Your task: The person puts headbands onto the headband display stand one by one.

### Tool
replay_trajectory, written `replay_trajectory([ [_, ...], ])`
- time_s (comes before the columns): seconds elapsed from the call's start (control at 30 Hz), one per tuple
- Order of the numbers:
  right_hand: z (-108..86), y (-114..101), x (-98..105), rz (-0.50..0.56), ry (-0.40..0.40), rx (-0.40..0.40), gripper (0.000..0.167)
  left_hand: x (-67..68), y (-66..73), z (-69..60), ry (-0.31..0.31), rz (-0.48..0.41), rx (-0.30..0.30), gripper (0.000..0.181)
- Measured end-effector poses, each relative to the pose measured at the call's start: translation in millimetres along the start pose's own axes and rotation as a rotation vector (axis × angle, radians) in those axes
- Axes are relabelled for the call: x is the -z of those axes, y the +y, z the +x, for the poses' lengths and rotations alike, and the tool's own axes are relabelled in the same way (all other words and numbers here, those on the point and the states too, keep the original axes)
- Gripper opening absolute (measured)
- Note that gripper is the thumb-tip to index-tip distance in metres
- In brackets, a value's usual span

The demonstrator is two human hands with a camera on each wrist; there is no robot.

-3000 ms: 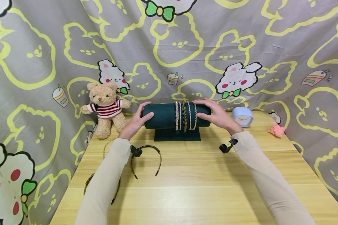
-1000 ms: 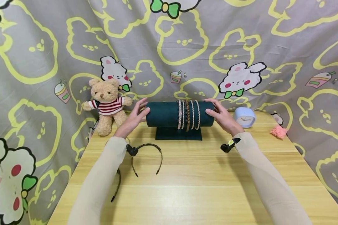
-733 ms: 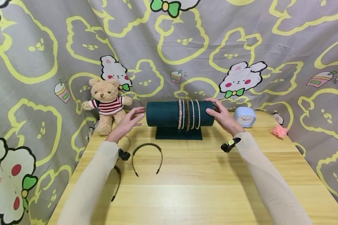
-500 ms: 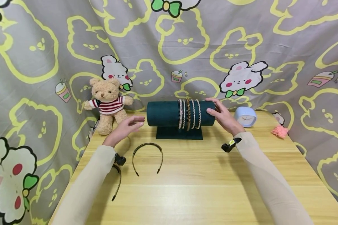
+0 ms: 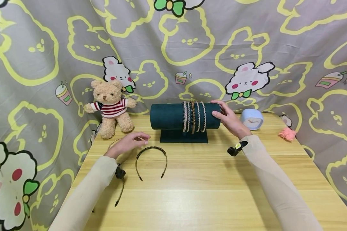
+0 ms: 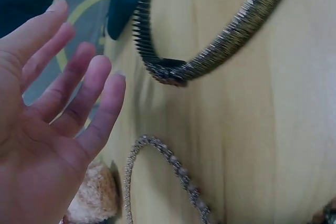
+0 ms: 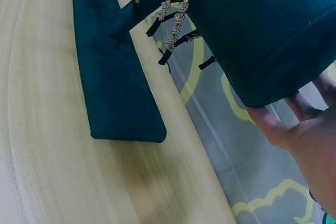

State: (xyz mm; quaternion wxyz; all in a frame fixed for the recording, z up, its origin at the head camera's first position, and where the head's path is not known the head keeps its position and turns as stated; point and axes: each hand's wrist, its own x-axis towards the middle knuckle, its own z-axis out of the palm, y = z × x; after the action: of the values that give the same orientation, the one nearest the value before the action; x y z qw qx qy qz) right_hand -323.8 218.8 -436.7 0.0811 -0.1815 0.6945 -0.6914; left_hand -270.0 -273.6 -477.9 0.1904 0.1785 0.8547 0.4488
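A dark green, velvet-like roll stand [image 5: 166, 117] carries several headbands [image 5: 193, 117], beaded and braided, right of its middle. My right hand [image 5: 232, 121] holds the roll's right end, thumb in front and fingers over the top; the right wrist view shows the thumb [image 7: 270, 124] at the roll's edge. My left hand [image 5: 129, 142] hovers empty over the table, fingers loosely bent, just left of a black-and-gold headband [image 5: 151, 148]. A thin beaded headband [image 6: 184, 174] lies below that hand, partly hidden by it in the head view. Another headband [image 5: 121, 194] is partly covered by the left forearm.
Behind the left hand a teddy bear [image 5: 108, 106] in a striped sweater sits against the patterned curtain [image 5: 188, 57]. A blue clock [image 5: 252, 119] and a pink fluffy thing [image 5: 287, 134] stand to the right on the wooden table [image 5: 208, 189].
My left hand has let go of the roll's left end and moved left, down and toward me. My right hand stays at the right end, and the stand looks nearly unmoved.
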Motion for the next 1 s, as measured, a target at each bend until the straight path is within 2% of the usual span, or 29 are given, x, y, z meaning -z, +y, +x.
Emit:
replay_trajectory([
  [0.17, -0.6, -2.1, -0.9, -0.024, 0.004, -0.015, 0.056, -9.3, -1.2, 0.0, -0.022, 0.142, -0.029, 0.036],
  [0.33, -0.5, -2.2, -0.7, -0.036, 0.010, -0.026, 0.053, -15.1, -2.9, 0.8, -0.030, 0.195, -0.056, 0.033],
  [0.57, -0.8, -1.5, -0.1, -0.005, 0.002, -0.014, 0.054, -21.3, -7.6, 1.1, -0.019, 0.150, 0.031, 0.032],
  [0.83, -1.3, -1.0, 0.9, 0.004, -0.016, -0.006, 0.055, -25.5, -9.4, 3.9, 0.012, 0.196, 0.042, 0.021],
  [1.0, -1.7, -0.7, 0.9, -0.004, -0.005, -0.017, 0.055, -24.4, -7.5, 2.8, -0.009, 0.202, 0.054, 0.021],
])
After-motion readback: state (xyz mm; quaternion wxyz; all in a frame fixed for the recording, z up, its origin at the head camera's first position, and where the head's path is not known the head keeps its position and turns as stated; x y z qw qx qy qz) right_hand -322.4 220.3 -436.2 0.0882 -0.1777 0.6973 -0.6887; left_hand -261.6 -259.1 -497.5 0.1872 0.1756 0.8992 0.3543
